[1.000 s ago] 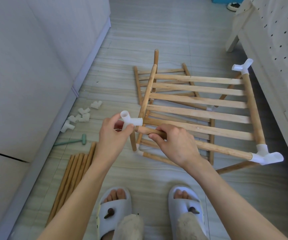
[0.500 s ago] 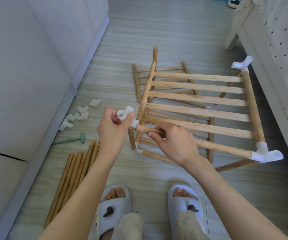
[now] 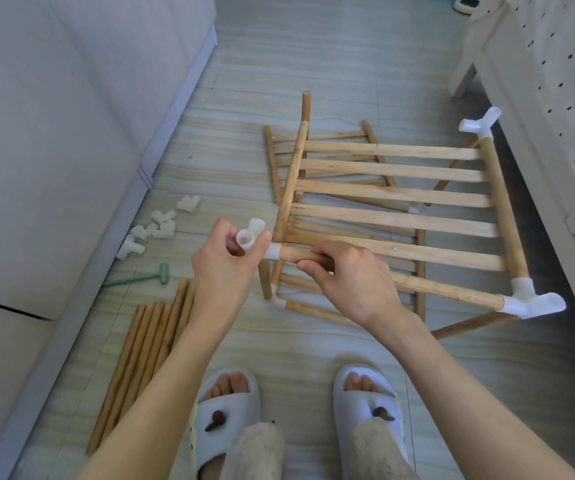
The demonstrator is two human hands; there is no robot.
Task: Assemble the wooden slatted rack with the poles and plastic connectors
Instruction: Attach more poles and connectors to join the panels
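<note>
In the head view, I am looking down at a slatted rack panel [image 3: 393,199] held raised above a second slatted panel [image 3: 317,147] lying on the floor. By my judgement the job is sitting around the middle: two white connectors are already capping the far rail, one at the far corner [image 3: 480,124] and one at the near corner [image 3: 532,301]. Loose poles [image 3: 144,362] are lying bundled beside my left arm, and spare connectors [image 3: 156,230] are waiting along the wall, so more joints seem to be outstanding.

My left hand [image 3: 225,271] is gripping a third connector [image 3: 253,240], fingers curled around it, its socket sitting on the end of the front pole [image 3: 417,285]. My right hand [image 3: 352,282] is clamping that pole just beside the joint, fingers wrapped over the top, thumb underneath. I cannot tell whether the pole is fully seated in the socket.
</note>
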